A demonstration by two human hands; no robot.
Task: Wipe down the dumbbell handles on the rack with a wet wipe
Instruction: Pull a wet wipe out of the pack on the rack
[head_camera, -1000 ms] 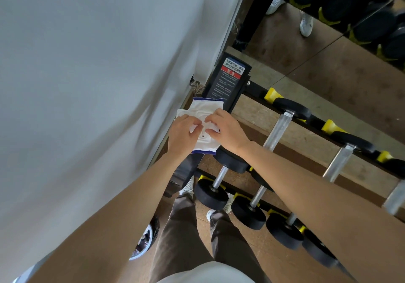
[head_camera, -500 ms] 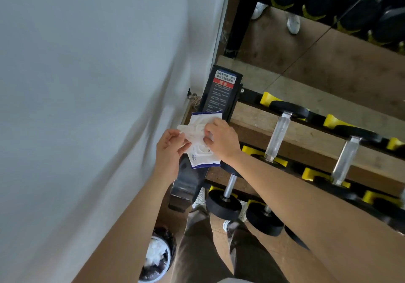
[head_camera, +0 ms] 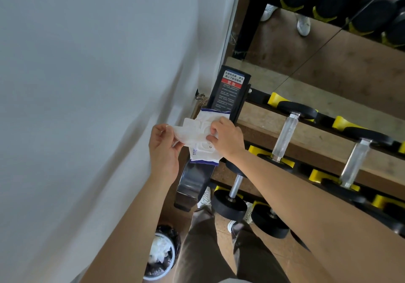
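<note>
A white and blue wet wipe pack (head_camera: 205, 154) lies on the black end post of the dumbbell rack (head_camera: 230, 90). My right hand (head_camera: 228, 139) presses down on the pack with curled fingers at its opening. My left hand (head_camera: 164, 149) pinches a white wet wipe (head_camera: 187, 132) that stretches out of the pack to the left. Dumbbells with shiny metal handles (head_camera: 285, 137) (head_camera: 355, 162) lie on the upper tier to the right. Smaller dumbbells (head_camera: 235, 188) sit on the lower tier.
A grey wall (head_camera: 87, 107) stands close on the left. A bin with a black liner (head_camera: 161, 254), holding crumpled white wipes, sits on the floor below. A mirror (head_camera: 328, 30) behind the rack reflects more dumbbells. My legs and shoes are under the rack's end.
My left hand has moved left and away from the pack, drawing the wipe further out. My right hand stays on the pack. The view has shifted down, showing the bin.
</note>
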